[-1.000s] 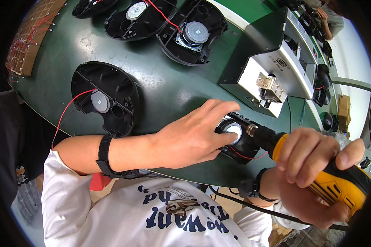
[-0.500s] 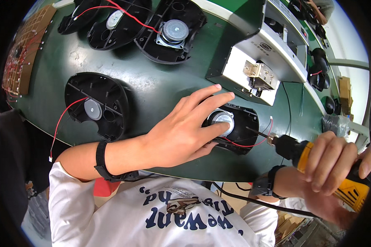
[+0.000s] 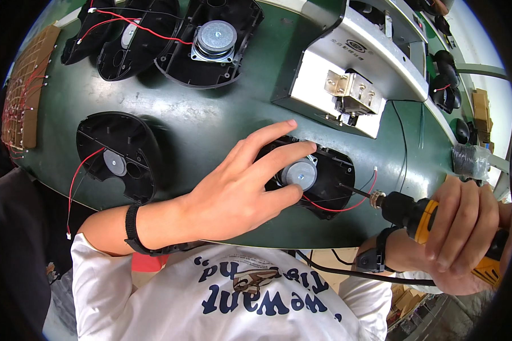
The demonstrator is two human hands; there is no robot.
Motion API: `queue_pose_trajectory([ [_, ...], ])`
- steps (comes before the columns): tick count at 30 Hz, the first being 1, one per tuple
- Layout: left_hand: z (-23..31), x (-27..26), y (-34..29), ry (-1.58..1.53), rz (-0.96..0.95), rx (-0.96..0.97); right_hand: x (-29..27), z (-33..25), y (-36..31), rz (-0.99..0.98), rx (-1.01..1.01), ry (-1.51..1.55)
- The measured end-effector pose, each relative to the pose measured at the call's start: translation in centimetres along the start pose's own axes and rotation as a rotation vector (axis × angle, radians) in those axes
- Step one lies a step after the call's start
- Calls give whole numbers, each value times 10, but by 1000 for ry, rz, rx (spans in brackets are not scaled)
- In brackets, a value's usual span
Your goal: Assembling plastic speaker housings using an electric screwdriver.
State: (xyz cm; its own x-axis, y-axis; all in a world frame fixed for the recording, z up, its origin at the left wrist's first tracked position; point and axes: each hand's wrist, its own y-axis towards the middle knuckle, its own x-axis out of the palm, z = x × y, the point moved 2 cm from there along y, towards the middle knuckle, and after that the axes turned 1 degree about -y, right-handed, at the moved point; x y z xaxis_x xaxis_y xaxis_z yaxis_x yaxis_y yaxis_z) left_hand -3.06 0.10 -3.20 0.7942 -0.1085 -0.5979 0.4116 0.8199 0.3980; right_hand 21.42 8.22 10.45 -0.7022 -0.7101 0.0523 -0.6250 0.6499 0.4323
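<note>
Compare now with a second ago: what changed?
The right hand drew the yellow-and-black driver rightward from the speaker, so its bit now shows; the left hand spread its fingers at the black housing. The view shifted too. Nothing was taken up or let go; the grip on the driver stayed.

Chunky silver-and-black machine is parked on the green table, red wires are strewn over a gridded cardboard box far left, and some clear plastic is kinda bunched up at right.
</note>
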Motion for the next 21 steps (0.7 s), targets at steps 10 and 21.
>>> queue_pose_trajectory([
  [10,-2,0,1,1,28,57,8,-3,-20,112,9,-51],
  [21,-3,-1,-3,-45,37,32,23,24,18,-161,-92,51],
])
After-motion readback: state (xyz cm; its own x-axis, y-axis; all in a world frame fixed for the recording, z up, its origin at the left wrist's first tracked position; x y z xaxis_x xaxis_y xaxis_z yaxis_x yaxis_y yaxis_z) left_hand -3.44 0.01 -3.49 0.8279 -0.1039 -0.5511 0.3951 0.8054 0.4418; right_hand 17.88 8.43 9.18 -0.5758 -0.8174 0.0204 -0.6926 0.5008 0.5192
